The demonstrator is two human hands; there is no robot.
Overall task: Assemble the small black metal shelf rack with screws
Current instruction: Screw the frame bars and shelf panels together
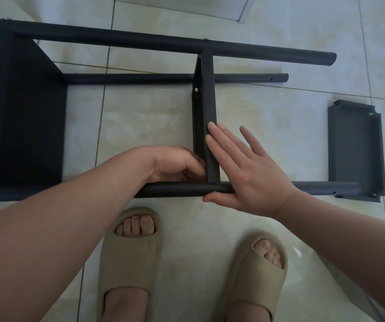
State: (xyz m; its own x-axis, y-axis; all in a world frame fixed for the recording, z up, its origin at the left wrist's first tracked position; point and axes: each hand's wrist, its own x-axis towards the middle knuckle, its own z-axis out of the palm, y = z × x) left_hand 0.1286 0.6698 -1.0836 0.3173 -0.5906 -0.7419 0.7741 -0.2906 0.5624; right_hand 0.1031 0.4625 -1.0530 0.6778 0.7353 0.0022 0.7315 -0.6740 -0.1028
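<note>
Fingers, right hand [245, 173]: spread flat, open, against the middle shelf [206, 117].
Fingers, left hand [175, 165]: curled shut at shelf and front pole [177, 189] joint.
Rack [28, 108]: on its side on the floor [145, 117].
Loose panel [355, 147]: at right pole ends.

Left hand [175, 165]: fingertips hidden behind the middle shelf panel [206, 126]. Near post [187, 190]: stretches covered by forearm and right hand [245, 168]. End shelf panel [26, 117]: lower-left corner cut by frame edge.

Pale glossy tiled floor [154, 117] carries the black rack frame [27, 112] at centre-left, a loose shelf panel [354, 147] at right, and two beige slippers [128, 259] below
</note>
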